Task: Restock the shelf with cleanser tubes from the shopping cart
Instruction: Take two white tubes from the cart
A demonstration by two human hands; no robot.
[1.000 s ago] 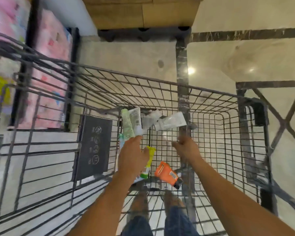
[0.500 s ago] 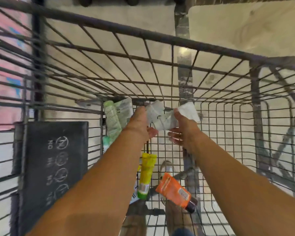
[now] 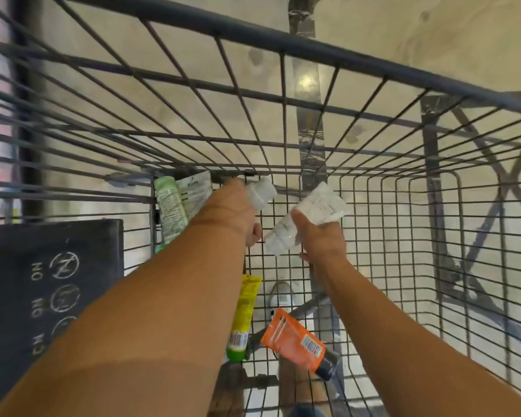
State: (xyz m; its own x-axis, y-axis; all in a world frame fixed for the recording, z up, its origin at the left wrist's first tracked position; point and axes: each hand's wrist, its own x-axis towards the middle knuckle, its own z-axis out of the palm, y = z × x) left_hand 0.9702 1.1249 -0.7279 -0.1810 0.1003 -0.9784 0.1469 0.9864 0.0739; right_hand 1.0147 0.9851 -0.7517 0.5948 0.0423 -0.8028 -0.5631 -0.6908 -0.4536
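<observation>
Left hand (image 3: 232,212): now curled around a white tube (image 3: 260,192) at 12 o'clock in the cart (image 3: 313,52)
Right hand (image 3: 322,239): clamped on a second white tube (image 3: 309,216), now raised off the wire floor
Change: both tubes are gripped, not just touched
Meaning: pickup looks done, shelf comes next
Remaining: green tubes (image 3: 170,206) at 11 o'clock, yellow tube (image 3: 244,314) and orange tube (image 3: 295,341) at 6 o'clock

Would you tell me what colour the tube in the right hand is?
White, with small dark print; the tube shows best in the head view.
</observation>
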